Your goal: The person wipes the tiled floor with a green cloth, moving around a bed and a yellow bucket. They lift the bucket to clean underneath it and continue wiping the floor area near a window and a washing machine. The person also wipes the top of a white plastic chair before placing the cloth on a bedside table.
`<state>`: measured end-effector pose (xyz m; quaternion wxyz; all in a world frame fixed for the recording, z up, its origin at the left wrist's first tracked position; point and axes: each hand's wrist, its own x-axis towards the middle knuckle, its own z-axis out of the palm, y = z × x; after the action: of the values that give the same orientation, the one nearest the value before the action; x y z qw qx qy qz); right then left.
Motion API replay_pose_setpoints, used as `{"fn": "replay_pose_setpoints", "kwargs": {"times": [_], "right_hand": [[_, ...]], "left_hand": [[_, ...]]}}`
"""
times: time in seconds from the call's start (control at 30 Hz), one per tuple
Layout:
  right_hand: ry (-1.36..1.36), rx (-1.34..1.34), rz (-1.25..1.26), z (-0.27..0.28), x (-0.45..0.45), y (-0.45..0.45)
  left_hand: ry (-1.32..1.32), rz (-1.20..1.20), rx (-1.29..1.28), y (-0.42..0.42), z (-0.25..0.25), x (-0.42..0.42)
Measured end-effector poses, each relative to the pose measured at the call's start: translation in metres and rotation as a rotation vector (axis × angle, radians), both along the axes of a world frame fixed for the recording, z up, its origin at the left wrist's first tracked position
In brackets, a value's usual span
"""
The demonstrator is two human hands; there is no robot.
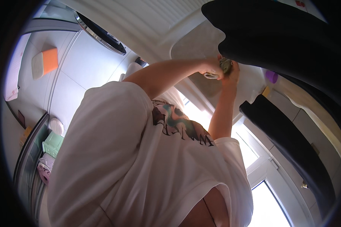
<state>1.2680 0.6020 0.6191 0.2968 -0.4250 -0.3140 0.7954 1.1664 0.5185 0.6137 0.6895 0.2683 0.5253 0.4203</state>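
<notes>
My left hand (211, 69) and my right hand (233, 73) are close together over a white laundry sink (199, 46). Both grip a bunched, greenish-grey cloth (225, 65), its folds showing between the fingers. A pale loop of the same bundle (211, 75) hangs just under my left hand. Some fingertips are hidden behind the cloth and by a large black drape-like shape (272, 37), which also covers part of the basin. A ribbed washboard surface (176, 14) runs along the sink's top.
A round dark door with a chrome rim (101, 35) is left of the sink. A purple cup (271, 76) sits beyond its right edge. A second long black shape (289, 147) hangs at right. An orange and white block (49, 63) and a green basket (53, 144) are at left.
</notes>
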Motion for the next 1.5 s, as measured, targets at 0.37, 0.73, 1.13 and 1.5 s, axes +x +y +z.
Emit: {"fn": "replay_pose_setpoints", "kwargs": {"times": [0.37,0.73,1.13,1.5], "right_hand": [[0.404,-0.027,0.107,0.035,0.014,-0.022],[-0.096,0.122,0.167,0.064,-0.024,-0.026],[-0.45,0.412,-0.276,0.017,-0.044,-0.043],[-0.431,0.134,-0.527,-0.01,-0.026,-0.014]], "left_hand": [[-0.937,-0.193,-0.221,-0.022,0.047,-0.001],[-0.177,0.21,0.32,-0.04,0.051,0.001],[0.576,0.013,0.292,-0.039,0.01,-0.01],[0.74,0.231,0.504,-0.029,-0.001,0.0]]}}
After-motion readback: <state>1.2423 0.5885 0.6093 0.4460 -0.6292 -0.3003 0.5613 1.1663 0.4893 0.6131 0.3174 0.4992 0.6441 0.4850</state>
